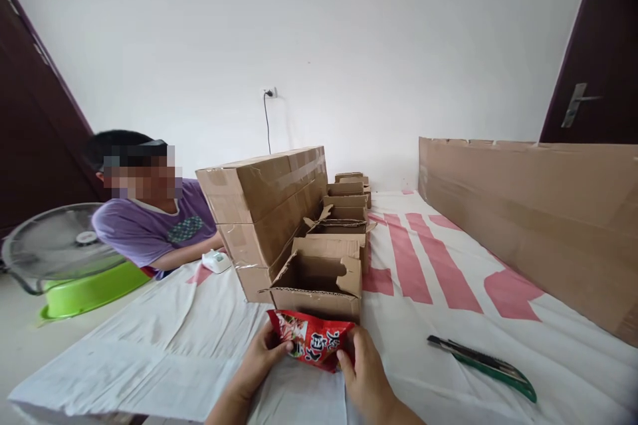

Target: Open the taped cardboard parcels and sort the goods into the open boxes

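Note:
A red snack packet [315,340] with large dark lettering is held between my two hands, low in front of me. My left hand [266,355] grips its left end, thumb on the front. At its right end my right hand [363,365] pinches it, thumb on the front too. Just beyond the packet stands an open cardboard box [316,302] with its flaps raised; its inside is too dark to make out. Behind that box, several more open boxes [345,212] run in a row toward the wall.
Taped cartons [264,192] form a stack left of the row. A green box cutter [491,365] lies on the white and red cloth [419,372] at right. Tall cardboard [523,212] borders the right side. At left are another person [154,229], a white device [216,261] and a fan [54,246].

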{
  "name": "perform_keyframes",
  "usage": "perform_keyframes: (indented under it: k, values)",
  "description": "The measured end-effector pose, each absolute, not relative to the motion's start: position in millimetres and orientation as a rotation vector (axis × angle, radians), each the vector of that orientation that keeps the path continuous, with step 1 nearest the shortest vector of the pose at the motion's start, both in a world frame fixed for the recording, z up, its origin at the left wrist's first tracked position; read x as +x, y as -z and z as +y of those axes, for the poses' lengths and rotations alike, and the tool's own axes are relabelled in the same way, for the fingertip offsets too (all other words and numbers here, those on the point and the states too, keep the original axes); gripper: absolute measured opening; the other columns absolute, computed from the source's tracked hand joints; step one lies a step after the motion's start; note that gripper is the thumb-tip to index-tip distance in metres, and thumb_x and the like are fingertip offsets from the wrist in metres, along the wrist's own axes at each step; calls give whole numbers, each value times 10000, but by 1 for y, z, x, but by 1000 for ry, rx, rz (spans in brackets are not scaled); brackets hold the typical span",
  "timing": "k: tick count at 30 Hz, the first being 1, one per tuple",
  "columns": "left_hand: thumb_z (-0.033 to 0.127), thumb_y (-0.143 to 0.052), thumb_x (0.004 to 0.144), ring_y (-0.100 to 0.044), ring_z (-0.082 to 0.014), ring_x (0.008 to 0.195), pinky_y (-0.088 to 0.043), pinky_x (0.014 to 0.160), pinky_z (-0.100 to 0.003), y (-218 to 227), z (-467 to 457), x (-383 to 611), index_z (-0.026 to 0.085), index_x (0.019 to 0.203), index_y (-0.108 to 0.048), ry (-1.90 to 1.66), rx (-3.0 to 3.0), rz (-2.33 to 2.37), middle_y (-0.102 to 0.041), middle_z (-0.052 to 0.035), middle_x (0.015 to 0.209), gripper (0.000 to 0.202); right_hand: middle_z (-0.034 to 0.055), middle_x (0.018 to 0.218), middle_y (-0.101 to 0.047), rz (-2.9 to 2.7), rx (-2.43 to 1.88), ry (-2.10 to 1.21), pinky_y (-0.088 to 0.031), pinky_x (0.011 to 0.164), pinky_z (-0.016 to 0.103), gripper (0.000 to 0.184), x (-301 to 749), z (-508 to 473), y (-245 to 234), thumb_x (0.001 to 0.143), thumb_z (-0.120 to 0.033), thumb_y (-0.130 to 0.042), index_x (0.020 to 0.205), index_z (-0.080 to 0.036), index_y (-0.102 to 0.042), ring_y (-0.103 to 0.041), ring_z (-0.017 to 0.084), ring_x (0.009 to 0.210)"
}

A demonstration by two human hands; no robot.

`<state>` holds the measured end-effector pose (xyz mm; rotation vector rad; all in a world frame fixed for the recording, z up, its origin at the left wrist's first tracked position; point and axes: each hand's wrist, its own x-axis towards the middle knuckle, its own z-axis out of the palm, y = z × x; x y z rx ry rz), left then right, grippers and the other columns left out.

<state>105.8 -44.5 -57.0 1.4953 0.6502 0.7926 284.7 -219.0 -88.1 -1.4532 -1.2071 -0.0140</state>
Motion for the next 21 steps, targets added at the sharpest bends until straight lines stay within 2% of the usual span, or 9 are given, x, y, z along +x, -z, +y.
perform_keyframes:
  k: [5, 8, 13, 18, 21]
  values:
    - [483, -872, 541, -668, -308, 978, -532, 890, -376, 60, -40, 106, 204, 1012, -674, -759, 1521, 582, -740, -63, 964, 582, 89, 1071, -689, -1192, -1514, -113, -553, 858, 400, 358, 284, -218, 94, 814, -190, -536, 1169, -214, -566, -667, 251, 972]
    - [459, -885, 532, -673, -300, 950, -526, 885, -380, 64, -38, 105, 198, 1020, -675, -732, 1514, 544, -740, -65, 969, 592, 103, 1056, -682, -1190, -1554, -155, -540, 867, 411, 340, 284, -219, 91, 811, -200, -538, 1149, -196, -575, -658, 259, 974]
    - [470, -892, 526, -685, -283, 849, -527, 835, -379, 66, -35, 105, 153, 931, -697, -627, 1535, 520, -750, -81, 876, 550, 82, 991, -678, -1182, -1581, -175, -530, 839, 383, 279, 284, -221, 85, 760, -131, -554, 1027, -198, -602, -650, 243, 925]
    - [503, -865, 575, -676, -272, 883, -511, 839, -352, 64, -36, 106, 144, 942, -707, -625, 1535, 549, -755, -86, 913, 537, 85, 999, -673, -1179, -1617, -206, -507, 852, 360, 196, 286, -221, 81, 782, -167, -579, 973, -203, -603, -642, 246, 947]
    - [507, -872, 557, -670, -273, 896, -506, 846, -349, 64, -36, 107, 144, 948, -712, -637, 1522, 576, -755, -80, 919, 558, 82, 979, -686, -1175, -1652, -226, -495, 828, 350, 161, 287, -221, 80, 801, -185, -568, 957, -211, -599, -646, 249, 926]
